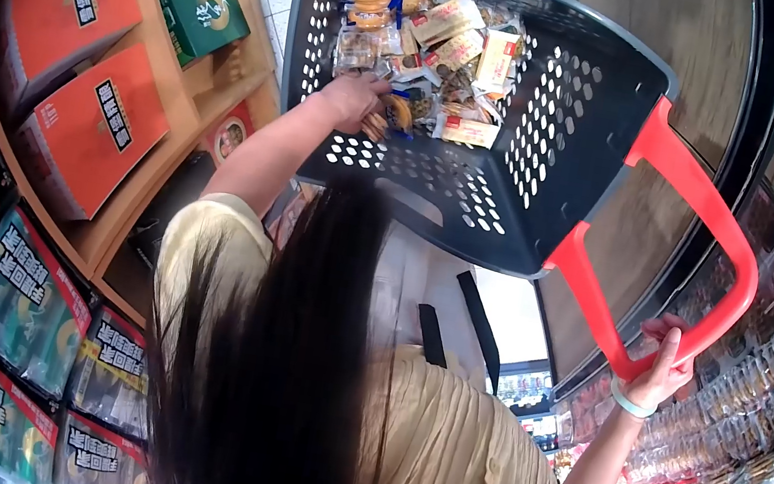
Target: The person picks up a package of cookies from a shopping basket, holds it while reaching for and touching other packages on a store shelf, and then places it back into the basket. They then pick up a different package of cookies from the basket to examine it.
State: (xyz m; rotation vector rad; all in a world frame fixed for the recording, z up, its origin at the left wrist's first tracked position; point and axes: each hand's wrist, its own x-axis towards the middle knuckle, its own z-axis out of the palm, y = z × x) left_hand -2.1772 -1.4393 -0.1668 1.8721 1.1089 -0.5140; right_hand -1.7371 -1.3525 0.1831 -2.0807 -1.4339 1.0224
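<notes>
A dark grey shopping basket [594,82] with round holes tilts across the upper middle, its red handle [743,263] reaching to the right. Wrapped snacks [458,51] lie inside at its far end. My left hand [359,101] reaches into the basket, its fingers bent down at the near edge of the snack pile, beside a round orange-and-blue packet [397,112]; what its fingertips hold, if anything, is hidden. My right hand [660,372], with a pale band at the wrist, is closed round the lower corner of the red handle.
Wooden shelves [135,202] on the left carry orange boxes [96,130] and a green box [202,18]. Green packs [24,296] stand below them. Many wrapped snacks [737,399] fill a display at the right. Long dark hair [307,361] covers the lower middle.
</notes>
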